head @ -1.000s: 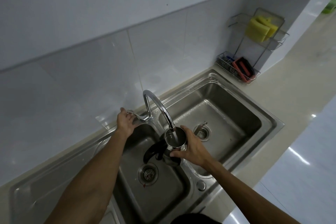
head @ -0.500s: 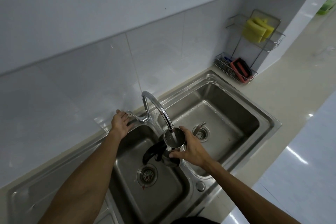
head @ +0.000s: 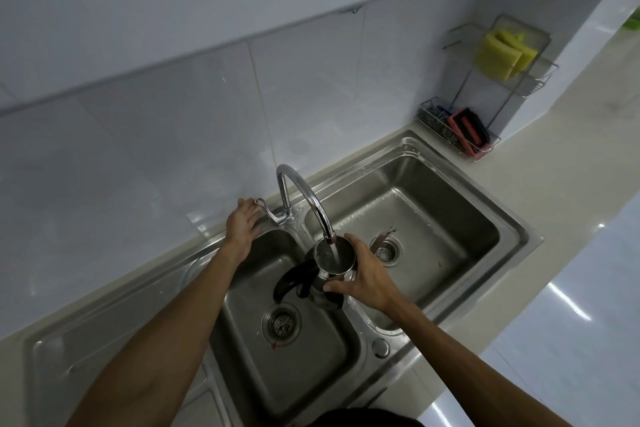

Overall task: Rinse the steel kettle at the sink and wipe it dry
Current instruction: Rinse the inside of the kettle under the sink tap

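Kettle point(head: 325, 262), upright under the spout point(head: 304, 191), above the far right corner of the left bowl and close to the divider between the two bowls of the sink point(head: 519, 229). Water falls from the spout into the kettle's open top. I judge the placement deliberate: the stream fills the inside and any overflow drops toward the left bowl's drain point(head: 281, 322).

Right hand point(head: 363, 276): wraps the steel body from the right, fingers curled round the far side and thumb on the near wall, a firm grip on the kettle. The black handle point(head: 287, 282) points left and is free. I take this as a way to steady the body squarely beneath the stream.

Left hand point(head: 242, 222): rests on the lever point(head: 268, 211) at the sink's far rim, fingers straight, holding nothing. I read it as ready to adjust or stop the flow.

Step in hand: rinsing. Wiping is not yet begun, and I see no cloth in view.

Rack point(head: 533, 83): stands on the counter point(head: 554, 184) at the sink's far right corner, with yellow sponges point(head: 498, 54) on its upper shelf and a red-and-black scrubber point(head: 469, 133) on the lower.

Writing: I find no brand, label or lettering legible on kettle, tap or rack.
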A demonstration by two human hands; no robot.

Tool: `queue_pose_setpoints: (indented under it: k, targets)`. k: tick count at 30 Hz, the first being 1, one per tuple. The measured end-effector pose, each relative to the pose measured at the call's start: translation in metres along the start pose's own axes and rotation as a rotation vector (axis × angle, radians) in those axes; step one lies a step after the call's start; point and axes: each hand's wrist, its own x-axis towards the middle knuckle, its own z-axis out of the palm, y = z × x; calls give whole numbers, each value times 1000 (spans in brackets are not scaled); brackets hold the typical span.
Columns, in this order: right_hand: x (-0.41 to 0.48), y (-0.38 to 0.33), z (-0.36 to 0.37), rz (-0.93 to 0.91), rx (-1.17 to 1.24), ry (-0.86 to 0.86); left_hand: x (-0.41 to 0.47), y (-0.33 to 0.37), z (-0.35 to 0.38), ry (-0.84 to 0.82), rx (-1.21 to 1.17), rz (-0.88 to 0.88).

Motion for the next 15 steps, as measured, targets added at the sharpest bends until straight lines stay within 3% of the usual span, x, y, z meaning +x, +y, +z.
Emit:
queue_pose_setpoints:
  k: [9, 15]
  targets:
    - [0, 2, 1, -1, -16, 8, -7, -15, -4, -35, 328, 184]
    - [0, 2, 0, -13, -12, 13, -28, -16, 0, -83, 421, 270]
